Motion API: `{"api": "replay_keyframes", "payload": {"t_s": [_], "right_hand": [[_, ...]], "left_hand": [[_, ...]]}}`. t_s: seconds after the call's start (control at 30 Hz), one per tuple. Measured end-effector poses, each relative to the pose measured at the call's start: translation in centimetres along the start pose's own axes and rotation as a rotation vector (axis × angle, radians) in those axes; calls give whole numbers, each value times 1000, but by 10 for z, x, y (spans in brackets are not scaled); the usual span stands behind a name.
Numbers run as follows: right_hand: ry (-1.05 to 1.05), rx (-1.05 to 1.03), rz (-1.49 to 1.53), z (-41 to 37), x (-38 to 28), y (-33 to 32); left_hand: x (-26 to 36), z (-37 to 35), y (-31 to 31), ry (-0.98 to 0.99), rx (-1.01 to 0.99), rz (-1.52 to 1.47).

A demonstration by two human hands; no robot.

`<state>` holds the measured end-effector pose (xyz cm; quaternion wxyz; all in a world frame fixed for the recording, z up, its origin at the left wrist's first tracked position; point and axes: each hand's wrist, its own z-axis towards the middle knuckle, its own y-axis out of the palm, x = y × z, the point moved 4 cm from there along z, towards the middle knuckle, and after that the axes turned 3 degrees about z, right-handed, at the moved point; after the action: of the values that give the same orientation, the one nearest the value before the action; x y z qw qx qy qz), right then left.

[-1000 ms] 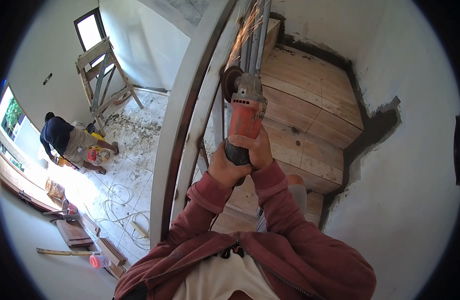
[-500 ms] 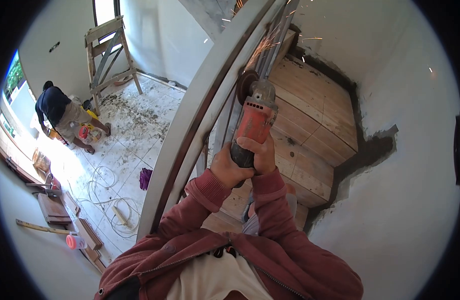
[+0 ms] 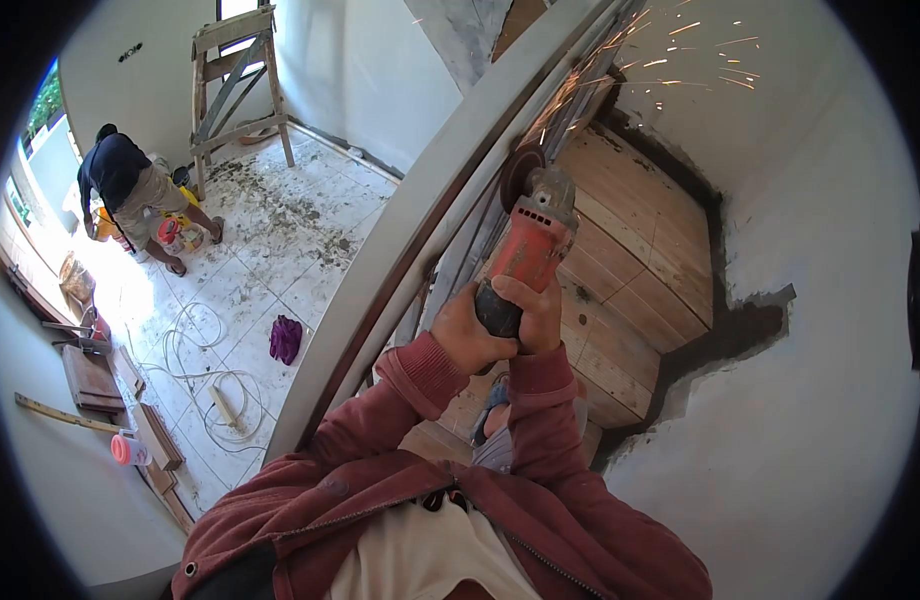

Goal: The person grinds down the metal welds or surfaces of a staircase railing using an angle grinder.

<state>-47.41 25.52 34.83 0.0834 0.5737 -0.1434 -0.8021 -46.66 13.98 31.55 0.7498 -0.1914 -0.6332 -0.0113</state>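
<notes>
A red angle grinder (image 3: 528,245) is held in both my hands, its dark disc (image 3: 523,178) against the metal railing (image 3: 420,215). Orange sparks fly from the disc up and to the right. My left hand (image 3: 472,333) is wrapped round the grinder's black rear body from the left. On its right side my right hand (image 3: 536,308) grips it, the thumb lying over the top of the body. Beneath the grinder are tiled stairs (image 3: 630,235), with grey mortar along the wall edge.
At the far left a person (image 3: 120,185) bends over buckets. A wooden trestle (image 3: 242,85) stands behind. On the dirty tiled floor lie a white cable (image 3: 195,375), a purple cloth (image 3: 286,340) and boards (image 3: 156,437). A pink-lidded container (image 3: 130,449) stands near them.
The grinder and both my hands have shifted slightly right and down in view. The sparks spread wider to the right. The surroundings at left have shifted a little as the camera turned.
</notes>
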Motion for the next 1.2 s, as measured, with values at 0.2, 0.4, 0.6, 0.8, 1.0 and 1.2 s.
{"api": "replay_keyframes", "payload": {"t_s": [0.2,0.4,0.6,0.8,1.0,1.2], "right_hand": [[6,14,-19,0,3,-3],[51,-21,8,-2,7,-8],[-19,21,-48,-3,1,2],[2,1,-75,-1,3,-3],[-24,-26,-22,1,0,2],[47,-47,4,1,1,-4]], "left_hand": [[2,-2,0,-31,-29,-50],[-4,-2,1,-20,-17,-38],[-7,1,1,41,13,-35],[-1,-1,0,-10,-12,0],[1,0,-3,4,12,27],[3,-2,-1,8,4,12]]}}
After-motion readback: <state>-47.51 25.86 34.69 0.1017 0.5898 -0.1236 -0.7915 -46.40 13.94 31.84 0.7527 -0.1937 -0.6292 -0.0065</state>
